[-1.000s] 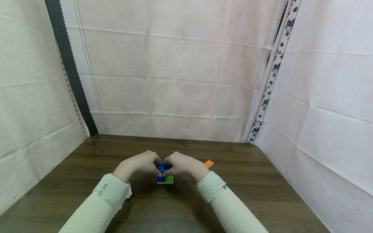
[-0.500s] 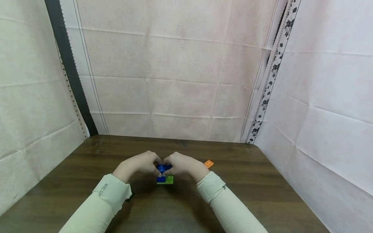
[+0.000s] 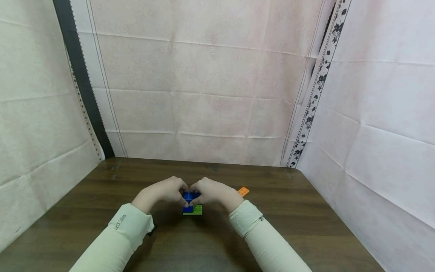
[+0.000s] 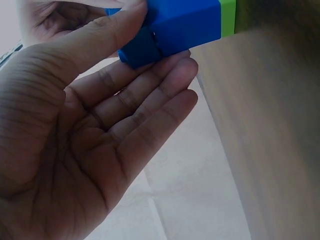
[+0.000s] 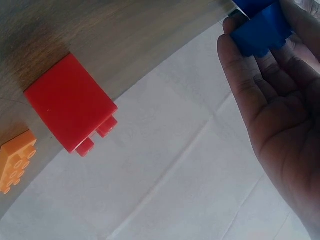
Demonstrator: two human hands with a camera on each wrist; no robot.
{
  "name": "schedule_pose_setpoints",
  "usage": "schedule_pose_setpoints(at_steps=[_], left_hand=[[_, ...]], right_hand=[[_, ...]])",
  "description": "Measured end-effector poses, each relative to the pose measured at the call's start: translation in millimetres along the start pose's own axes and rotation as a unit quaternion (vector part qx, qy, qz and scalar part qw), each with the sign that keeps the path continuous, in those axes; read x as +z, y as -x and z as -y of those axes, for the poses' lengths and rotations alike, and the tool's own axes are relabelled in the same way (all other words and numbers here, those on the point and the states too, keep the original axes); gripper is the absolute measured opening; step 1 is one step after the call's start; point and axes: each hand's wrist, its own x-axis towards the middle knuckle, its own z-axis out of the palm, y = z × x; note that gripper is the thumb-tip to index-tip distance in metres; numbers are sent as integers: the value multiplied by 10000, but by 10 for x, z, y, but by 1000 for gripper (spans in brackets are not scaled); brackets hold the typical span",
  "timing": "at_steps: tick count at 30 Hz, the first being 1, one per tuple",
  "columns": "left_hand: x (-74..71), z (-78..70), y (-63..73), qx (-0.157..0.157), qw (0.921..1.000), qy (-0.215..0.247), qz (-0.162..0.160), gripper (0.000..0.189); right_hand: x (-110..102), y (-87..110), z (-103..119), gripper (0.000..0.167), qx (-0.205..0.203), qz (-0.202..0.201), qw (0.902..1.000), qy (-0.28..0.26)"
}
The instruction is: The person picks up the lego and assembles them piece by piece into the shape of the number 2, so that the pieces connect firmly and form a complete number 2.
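- From my end I watch the small blue plastic brick with round studs point(image 4: 140, 49), the top piece of a short stack at mid-surface, between the two hands.
- Beneath it sits a larger blue plastic block point(image 4: 187, 25). I see a thin gap where they meet and cannot tell whether the top brick is seated; if its studs are misaligned, pressing could lock it crooked or make it pop off.
- Lowest is a lime-green studded plastic base point(image 3: 198, 210), apparently standing on the surface. The larger blue block covers only part of it, so I judge that an off-centre push could tip the stack or lift the base's edge.
- The left hand point(image 3: 166, 190) pinches the small blue brick, narrow between thumb and fingers. If it bears down harder than its partner, I would expect the brick to tilt.
- The right hand point(image 3: 210, 190) pinches the same brick from the other side. Neither seems to brace the base, so a twist could slide everything.
- Near the right wrist are a red plastic block with studs point(image 5: 72, 102) and a flat orange studded plastic brick point(image 3: 243, 191); a careless sweep of that arm could knock either across the brown wood-grain surface point(image 3: 204, 245).
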Motion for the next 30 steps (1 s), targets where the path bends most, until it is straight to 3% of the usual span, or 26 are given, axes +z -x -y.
schedule_pose_setpoints(at_steps=[30], left_hand=[[-1,-11,13,-54,10000,1,-44,36]], right_hand=[[-13,16,79,25,24,15,9996,286]])
